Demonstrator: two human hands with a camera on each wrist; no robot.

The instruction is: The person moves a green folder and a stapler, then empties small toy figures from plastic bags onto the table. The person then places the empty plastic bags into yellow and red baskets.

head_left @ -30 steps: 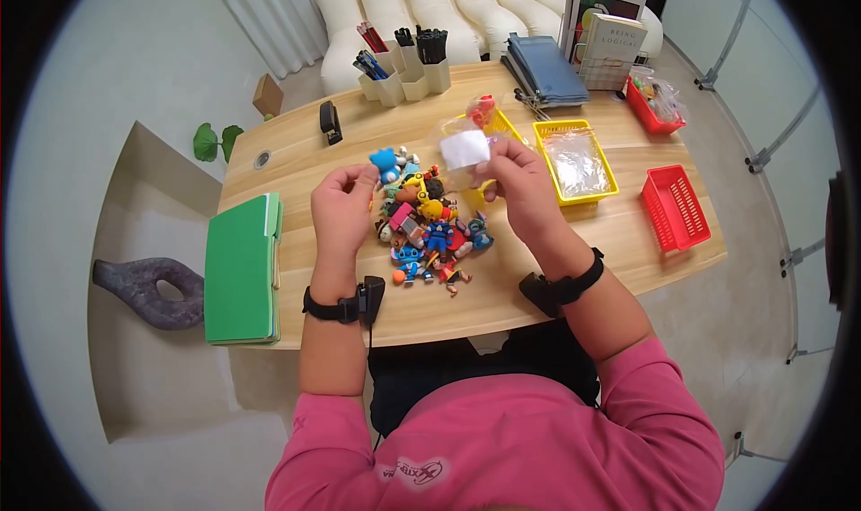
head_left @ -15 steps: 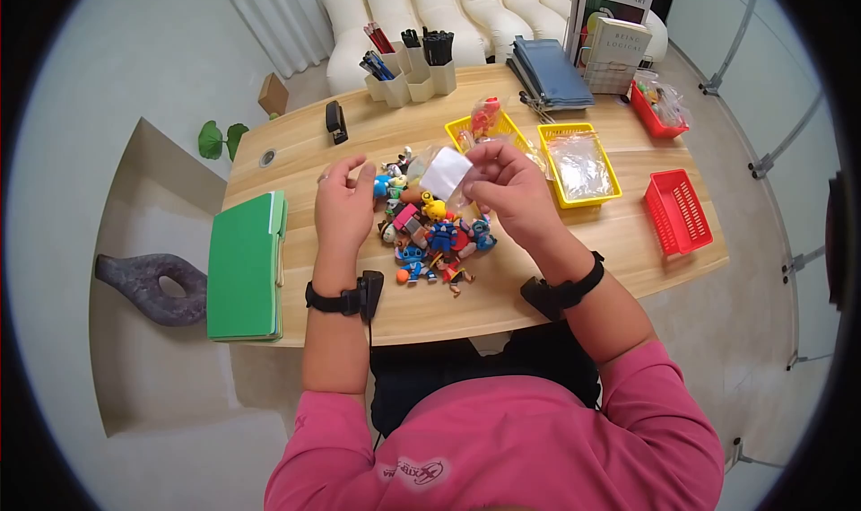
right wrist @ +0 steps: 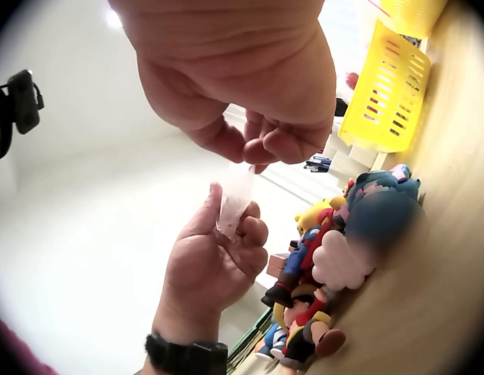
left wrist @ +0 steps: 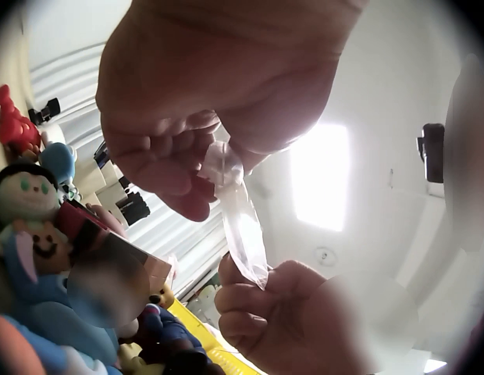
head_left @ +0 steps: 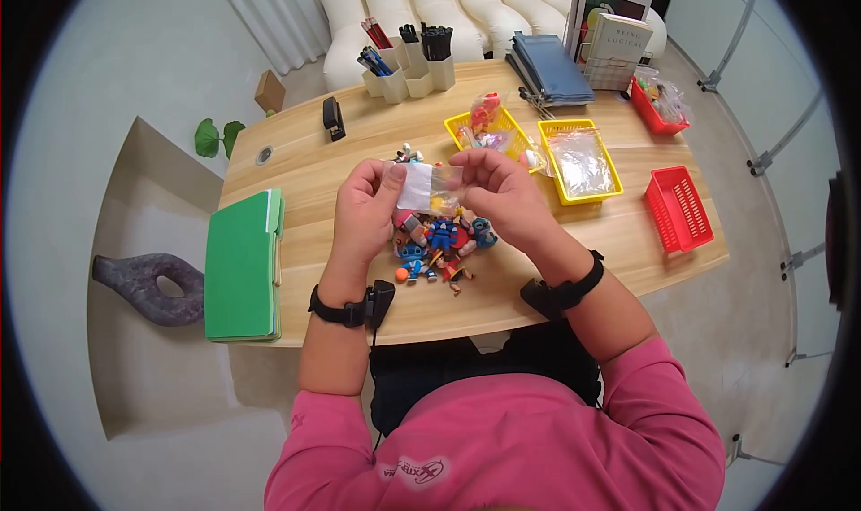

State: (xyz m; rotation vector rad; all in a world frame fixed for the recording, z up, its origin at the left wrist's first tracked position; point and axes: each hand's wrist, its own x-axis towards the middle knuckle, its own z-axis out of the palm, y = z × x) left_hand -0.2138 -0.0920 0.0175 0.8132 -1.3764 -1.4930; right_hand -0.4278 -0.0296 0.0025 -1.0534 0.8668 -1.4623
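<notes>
Between my hands is a small clear plastic bag (head_left: 430, 189) with a white patch, held above a pile of toy figures (head_left: 441, 235). My left hand (head_left: 366, 208) pinches the white end with thumb and fingers. The opposite edge is pinched by my right hand (head_left: 508, 197). In the left wrist view the bag (left wrist: 240, 223) appears nearly edge-on, stretched from one hand to the other. From the right wrist, my right fingertips (right wrist: 261, 148) show at its upper edge. The figures beneath include a blue toy (head_left: 411, 258) and a yellow bear (right wrist: 311, 217).
Beyond the pile, a yellow basket (head_left: 457, 136) holds bagged toys, and another yellow basket (head_left: 585, 201) holds clear bags. A red basket (head_left: 679, 213) stands at the right. Green folders (head_left: 242, 267) lie left; pen holders (head_left: 392, 89) and a stapler (head_left: 333, 119) are at the back.
My right hand has brought the bag left and lower. My left hand, earlier apart from it, has moved right and now grips its white end. A blue figure earlier by my left hand is hidden.
</notes>
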